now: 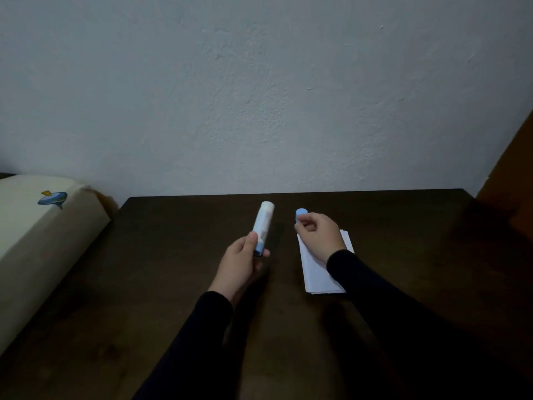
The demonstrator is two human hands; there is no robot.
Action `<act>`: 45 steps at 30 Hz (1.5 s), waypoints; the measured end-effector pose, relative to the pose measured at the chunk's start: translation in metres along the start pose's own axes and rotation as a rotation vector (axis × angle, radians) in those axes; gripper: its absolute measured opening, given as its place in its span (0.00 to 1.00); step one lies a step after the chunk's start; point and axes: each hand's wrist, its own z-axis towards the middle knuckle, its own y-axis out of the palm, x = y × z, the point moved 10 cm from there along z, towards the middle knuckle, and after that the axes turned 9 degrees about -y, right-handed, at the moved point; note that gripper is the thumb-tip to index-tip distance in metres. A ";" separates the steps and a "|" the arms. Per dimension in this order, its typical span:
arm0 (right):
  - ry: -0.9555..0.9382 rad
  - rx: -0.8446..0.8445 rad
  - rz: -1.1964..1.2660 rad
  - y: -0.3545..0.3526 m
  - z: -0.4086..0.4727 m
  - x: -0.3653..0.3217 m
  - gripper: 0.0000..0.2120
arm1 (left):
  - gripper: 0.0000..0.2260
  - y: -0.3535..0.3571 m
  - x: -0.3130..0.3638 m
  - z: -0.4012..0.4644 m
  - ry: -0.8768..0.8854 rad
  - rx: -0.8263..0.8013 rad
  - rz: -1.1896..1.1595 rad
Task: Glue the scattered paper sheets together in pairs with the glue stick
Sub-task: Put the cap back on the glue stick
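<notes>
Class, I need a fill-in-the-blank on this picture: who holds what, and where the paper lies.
1. The left hand holds the ____ by its lower end.
2. The right hand pinches the blue ____.
3. The paper lies in a ____ on the table, partly under the right hand.

Missing words: glue stick; cap; stack
</notes>
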 end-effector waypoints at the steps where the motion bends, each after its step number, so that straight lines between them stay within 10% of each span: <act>1: -0.057 -0.016 -0.138 0.003 0.009 -0.002 0.13 | 0.14 -0.003 -0.001 0.003 -0.027 -0.003 -0.036; 12: -0.160 -0.146 -0.622 0.034 0.058 0.012 0.20 | 0.13 -0.025 -0.008 0.025 -0.072 0.020 -0.095; 29: 0.029 0.151 0.308 -0.054 -0.027 -0.028 0.17 | 0.12 0.025 0.003 -0.013 0.032 -0.229 0.056; 45: 0.044 0.143 0.395 -0.083 -0.104 -0.035 0.17 | 0.14 0.062 -0.004 -0.074 0.123 -0.289 0.244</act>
